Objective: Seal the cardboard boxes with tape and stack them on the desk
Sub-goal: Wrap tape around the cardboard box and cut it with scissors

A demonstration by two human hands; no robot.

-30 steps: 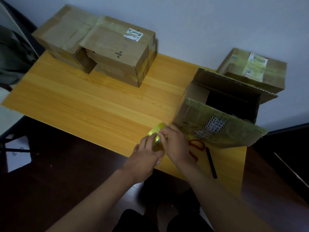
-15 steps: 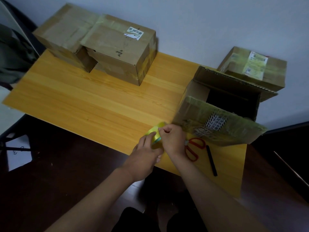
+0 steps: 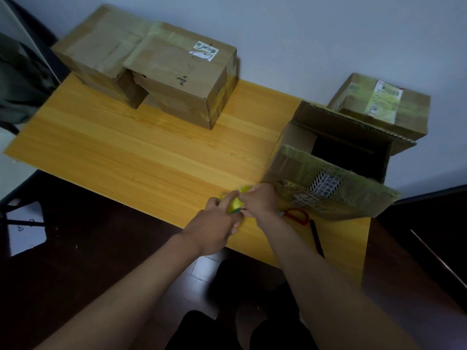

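Observation:
A yellow-green tape roll [image 3: 235, 203] sits just above the wooden desk [image 3: 141, 157] near its front edge. My left hand [image 3: 214, 226] grips the roll from below and the left. My right hand [image 3: 260, 200] pinches at the roll's right side, where the tape end is hidden by my fingers. Right beside them stands an open cardboard box [image 3: 336, 168] with its near flap, bearing a label, folded out toward me. Two taped boxes [image 3: 182, 79] stand together at the back left. Another taped box [image 3: 381, 104] lies behind the open one.
Red-handled scissors [image 3: 298, 216] and a black pen [image 3: 317, 238] lie on the desk under the open flap, close to my right wrist. A dark chair [image 3: 22, 79] stands off the desk's left end. A white paper [image 3: 25, 231] lies on the dark floor.
Both hands stay together on the tape roll at the desk's front edge, with only small shifts of the fingers. The boxes, scissors and pen have not moved.

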